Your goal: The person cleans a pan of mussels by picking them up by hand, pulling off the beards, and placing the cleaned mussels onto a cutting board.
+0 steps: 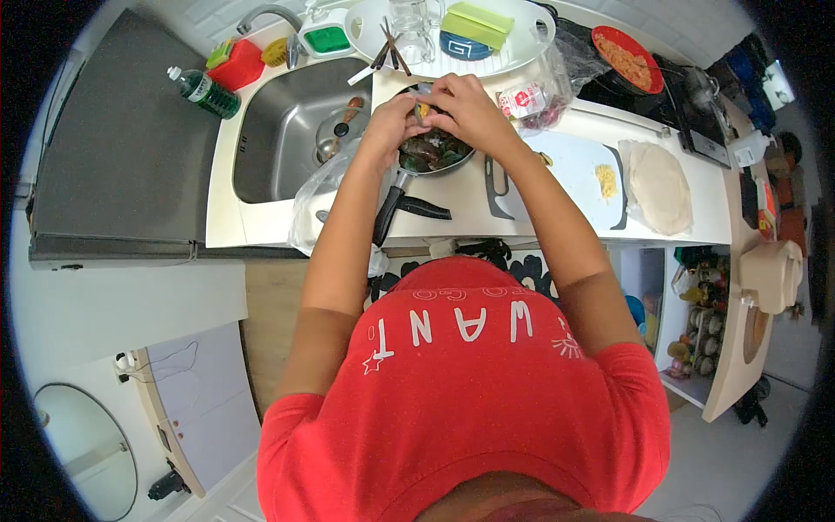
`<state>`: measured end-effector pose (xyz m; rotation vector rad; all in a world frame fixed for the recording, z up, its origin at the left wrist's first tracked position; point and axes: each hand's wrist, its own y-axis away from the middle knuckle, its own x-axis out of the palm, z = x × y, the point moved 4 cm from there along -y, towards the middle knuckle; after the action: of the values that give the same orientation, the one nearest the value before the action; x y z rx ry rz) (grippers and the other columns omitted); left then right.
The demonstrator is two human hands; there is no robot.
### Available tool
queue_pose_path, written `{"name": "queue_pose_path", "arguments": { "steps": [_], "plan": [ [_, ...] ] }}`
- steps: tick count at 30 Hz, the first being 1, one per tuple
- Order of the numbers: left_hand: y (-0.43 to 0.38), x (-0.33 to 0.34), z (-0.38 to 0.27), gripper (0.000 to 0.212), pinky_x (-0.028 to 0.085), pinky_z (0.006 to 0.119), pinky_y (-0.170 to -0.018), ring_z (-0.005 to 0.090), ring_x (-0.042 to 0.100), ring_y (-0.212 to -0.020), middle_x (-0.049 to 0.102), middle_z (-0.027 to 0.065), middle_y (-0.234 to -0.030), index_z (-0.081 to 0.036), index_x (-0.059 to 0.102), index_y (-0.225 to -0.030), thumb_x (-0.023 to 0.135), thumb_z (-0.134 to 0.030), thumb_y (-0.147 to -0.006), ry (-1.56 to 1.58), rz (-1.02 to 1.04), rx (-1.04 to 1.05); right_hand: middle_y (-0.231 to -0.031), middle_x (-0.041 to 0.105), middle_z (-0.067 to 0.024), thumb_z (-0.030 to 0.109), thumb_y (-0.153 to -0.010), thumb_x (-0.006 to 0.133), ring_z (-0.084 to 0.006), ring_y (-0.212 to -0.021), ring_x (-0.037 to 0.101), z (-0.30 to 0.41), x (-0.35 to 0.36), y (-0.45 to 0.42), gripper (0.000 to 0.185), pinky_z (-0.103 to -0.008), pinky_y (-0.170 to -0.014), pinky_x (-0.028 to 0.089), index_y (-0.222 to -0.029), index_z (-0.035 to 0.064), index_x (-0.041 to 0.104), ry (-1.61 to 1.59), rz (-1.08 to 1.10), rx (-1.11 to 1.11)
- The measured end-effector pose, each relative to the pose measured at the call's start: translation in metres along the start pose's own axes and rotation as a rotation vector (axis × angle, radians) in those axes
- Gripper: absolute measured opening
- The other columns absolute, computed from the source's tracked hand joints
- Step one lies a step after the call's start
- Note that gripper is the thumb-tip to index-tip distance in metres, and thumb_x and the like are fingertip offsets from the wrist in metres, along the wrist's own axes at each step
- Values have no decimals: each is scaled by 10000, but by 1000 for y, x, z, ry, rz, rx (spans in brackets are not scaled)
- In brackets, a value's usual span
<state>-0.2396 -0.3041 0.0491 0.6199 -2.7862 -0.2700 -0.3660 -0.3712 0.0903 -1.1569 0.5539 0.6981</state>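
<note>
Both hands meet above a dark pan full of dark mussels beside the sink. Between them is an opened mussel with orange flesh. My left hand grips its left side, and my right hand has its fingertips on the right side; the fingers hide much of the shell. A clear plastic bag lies against the pan's left, near my left forearm. To the right, a white cutting board carries chopped pale yellow bits and a small piece of mussel by my right forearm.
The steel sink at left holds a glass bowl. A white drying tray with glasses stands behind the pan. Black pan handles point towards the counter's front edge. Flat dough rounds lie at right; a red bowl sits farther back.
</note>
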Motion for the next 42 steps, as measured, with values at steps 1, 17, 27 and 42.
{"name": "queue_pose_path", "arguments": {
  "steps": [1, 17, 27, 42],
  "plan": [
    [0, 0, 0, 239, 542, 283, -726, 141, 596, -724, 589, 84, -893, 7, 548, -990, 404, -167, -912, -14, 10, 0, -985, 544, -67, 193, -752, 661, -287, -903, 478, 0, 0, 1, 252, -362, -812, 420, -992, 117, 648, 0, 6, -13],
    [4, 3, -10, 254, 506, 283, -617, 171, 558, -757, 564, 108, -856, 22, 547, -866, 378, -164, -904, -303, -163, 119, -859, 562, -111, 149, -769, 623, -294, -819, 567, 11, 6, 4, 174, -364, -723, 464, -906, 45, 597, -11, 7, 99],
    [60, -57, -45, 378, 442, 455, -795, 448, 558, -919, 581, 296, -977, 43, 550, -1081, 401, -267, -924, -1017, -486, 458, -898, 584, -139, 261, -810, 606, -306, -832, 580, -35, -44, 60, 218, -379, -746, 465, -895, 61, 627, -68, 70, 509],
    [118, -111, 17, 301, 469, 420, -761, 343, 612, -887, 631, 180, -989, -40, 607, -1052, 516, -265, -874, -1428, -499, 230, -899, 601, -63, 213, -776, 644, -259, -883, 581, -18, 4, 29, 165, -353, -761, 464, -906, 117, 677, 250, 496, 79]
  ]
}}
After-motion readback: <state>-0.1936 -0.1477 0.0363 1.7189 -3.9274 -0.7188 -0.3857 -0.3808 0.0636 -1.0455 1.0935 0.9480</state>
